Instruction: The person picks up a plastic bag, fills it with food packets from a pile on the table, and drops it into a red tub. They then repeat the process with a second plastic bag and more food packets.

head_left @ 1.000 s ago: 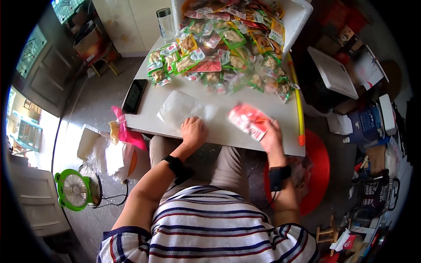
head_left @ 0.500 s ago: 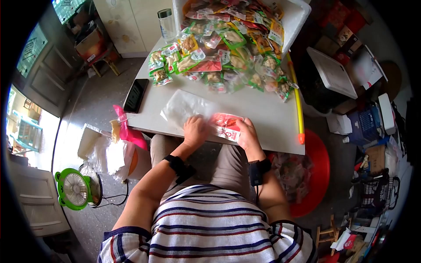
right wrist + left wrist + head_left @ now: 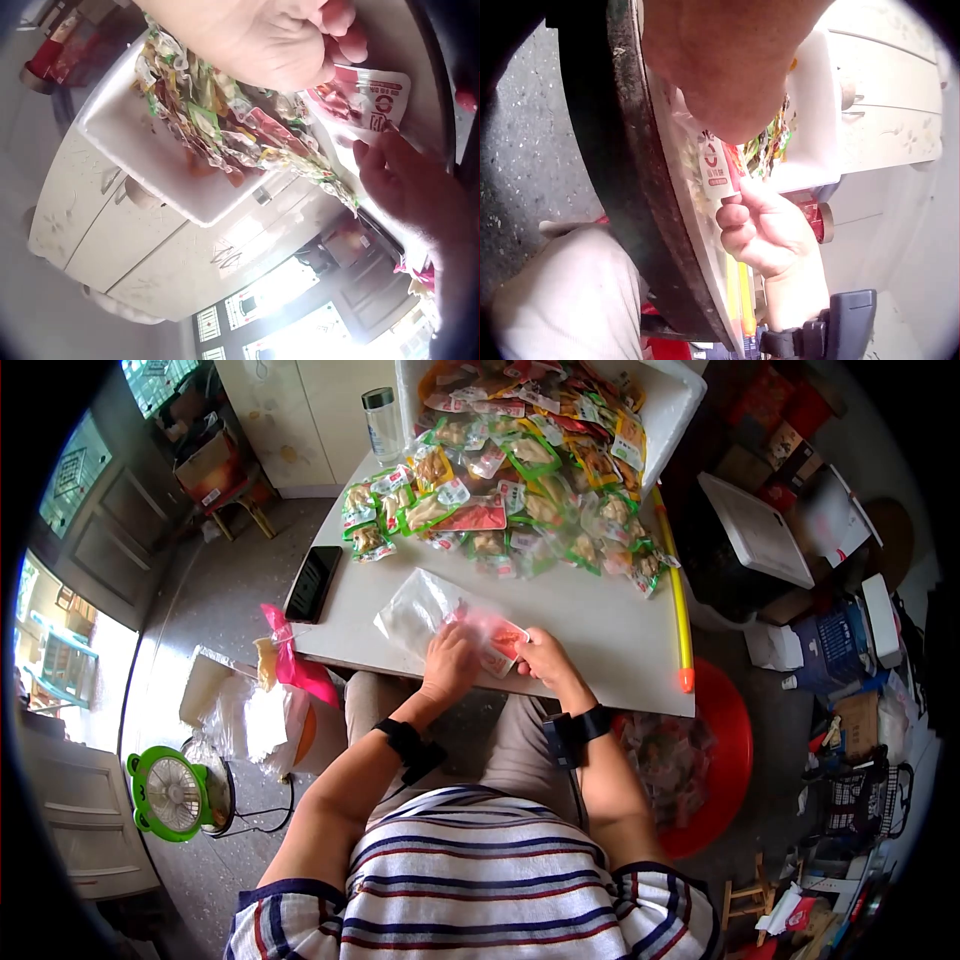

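In the head view, the right hand (image 3: 545, 660) pinches the right edge of a red-and-white packet (image 3: 508, 640) between thumb and fingers. The packet's left part lies at the clear plastic bag (image 3: 412, 610), close to the left hand (image 3: 452, 658). Curled fingers of the left hand hold the bag near its right end. The left wrist view shows the right hand (image 3: 769, 232) gripping the packet (image 3: 718, 166) by its end. In the right wrist view, the left hand (image 3: 405, 176) has its thumb at the packet's (image 3: 367, 97) edge. Whether the packet is inside the bag, I cannot tell.
Filled packets (image 3: 485, 510) pile up at the table's (image 3: 610, 630) back, spilling from a white foam box (image 3: 672, 430). A phone (image 3: 313, 584) lies left, a glass jar (image 3: 383, 425) stands behind it. A yellow tube (image 3: 675, 600) borders the right; below is a red basin (image 3: 735, 745).
The right hand has carried the packet leftward from the table's right side to the clear bag and the left hand. The bag has shifted slightly right.
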`<state>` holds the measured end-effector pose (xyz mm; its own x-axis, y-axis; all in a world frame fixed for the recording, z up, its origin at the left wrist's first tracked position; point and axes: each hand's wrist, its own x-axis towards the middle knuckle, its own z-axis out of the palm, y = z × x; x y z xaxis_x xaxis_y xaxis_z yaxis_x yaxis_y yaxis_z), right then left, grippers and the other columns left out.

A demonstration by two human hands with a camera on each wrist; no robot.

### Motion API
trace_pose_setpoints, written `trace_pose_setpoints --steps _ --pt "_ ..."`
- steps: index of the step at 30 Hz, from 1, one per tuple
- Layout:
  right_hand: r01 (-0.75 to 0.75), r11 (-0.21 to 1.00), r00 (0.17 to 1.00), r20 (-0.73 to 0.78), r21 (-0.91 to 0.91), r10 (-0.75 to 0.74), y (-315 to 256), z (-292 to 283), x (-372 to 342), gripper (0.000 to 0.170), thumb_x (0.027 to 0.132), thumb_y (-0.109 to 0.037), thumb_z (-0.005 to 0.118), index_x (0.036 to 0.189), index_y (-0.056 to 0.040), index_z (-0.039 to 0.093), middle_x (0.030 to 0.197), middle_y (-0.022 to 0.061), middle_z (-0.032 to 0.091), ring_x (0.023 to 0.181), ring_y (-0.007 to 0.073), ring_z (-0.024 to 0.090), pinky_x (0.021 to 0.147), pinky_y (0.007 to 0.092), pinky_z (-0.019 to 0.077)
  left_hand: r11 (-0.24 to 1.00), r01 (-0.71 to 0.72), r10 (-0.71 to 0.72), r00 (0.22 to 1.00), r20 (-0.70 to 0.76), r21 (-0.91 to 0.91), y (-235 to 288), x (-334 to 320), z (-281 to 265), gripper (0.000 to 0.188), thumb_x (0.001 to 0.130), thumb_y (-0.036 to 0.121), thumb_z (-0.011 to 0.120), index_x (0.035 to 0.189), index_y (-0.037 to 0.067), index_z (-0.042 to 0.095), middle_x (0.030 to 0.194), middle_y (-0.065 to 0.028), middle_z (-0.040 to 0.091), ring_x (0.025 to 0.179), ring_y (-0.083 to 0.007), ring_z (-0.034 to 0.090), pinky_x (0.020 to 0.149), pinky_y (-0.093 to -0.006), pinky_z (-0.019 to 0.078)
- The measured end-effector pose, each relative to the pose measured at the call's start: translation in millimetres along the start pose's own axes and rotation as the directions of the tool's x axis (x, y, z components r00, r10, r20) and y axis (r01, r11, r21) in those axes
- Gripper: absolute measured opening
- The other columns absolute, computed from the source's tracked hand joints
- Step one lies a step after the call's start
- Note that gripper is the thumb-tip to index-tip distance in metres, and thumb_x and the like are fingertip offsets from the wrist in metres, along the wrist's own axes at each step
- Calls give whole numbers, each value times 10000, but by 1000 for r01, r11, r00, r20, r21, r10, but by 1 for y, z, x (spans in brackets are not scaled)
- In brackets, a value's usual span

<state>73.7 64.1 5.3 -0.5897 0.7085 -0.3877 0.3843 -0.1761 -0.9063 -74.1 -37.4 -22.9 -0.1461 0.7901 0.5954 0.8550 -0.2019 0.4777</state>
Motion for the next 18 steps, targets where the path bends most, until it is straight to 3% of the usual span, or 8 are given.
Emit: trace_pose_setpoints --steps 2,6,12,13,16,18 --pt "-4 999 1000 -3 -51 4 1 -6 5 141 781 -156 451 811 -22 481 627 17 488 443 59 444 343 181 306 999 -7 7 1000 -10 38 7 2 -3 164 666 95 527 827 72 504 950 -80 498 966 -296 432 768 -394 355" --pt "4 995 999 46 97 -9 0 8 12 110 763 -122 451 767 -20 493 607 33 509 428 97 471 353 211 363 998 9 -9 1000 -6 55 9 1 -3 168 678 107 528 842 80 506 963 -67 496 981 -276 429 793 -392 333" --pt "13 911 994 -105 413 33 2 39 30 59 741 -60 479 768 -8 487 620 53 509 462 139 500 364 229 397 999 -8 6 998 57 35 3 1 -1 171 703 103 511 873 81 505 978 -63 495 989 -261 429 801 -392 322" --pt "69 911 983 -185 406 8 -4 44 28 70 730 -38 489 792 -6 496 638 60 509 525 153 523 412 237 426 998 -3 0 999 45 59 3 0 0 171 702 102 509 872 81 505 975 -64 496 986 -260 431 801 -390 324" --pt "98 758 985 -172 645 19 -3 50 28 70 737 -48 504 804 -28 508 662 25 502 608 140 518 506 262 434 997 16 -18 999 34 73 3 -2 1 165 699 114 509 860 82 505 956 -66 501 972 -259 439 798 -389 329" --pt "173 785 964 -266 594 -10 0 48 23 80 743 -52 499 813 -14 511 677 40 517 640 153 532 538 276 438 999 33 -34 998 54 8 -5 -2 4 156 697 142 518 840 84 503 925 -67 507 955 -262 447 796 -394 331"
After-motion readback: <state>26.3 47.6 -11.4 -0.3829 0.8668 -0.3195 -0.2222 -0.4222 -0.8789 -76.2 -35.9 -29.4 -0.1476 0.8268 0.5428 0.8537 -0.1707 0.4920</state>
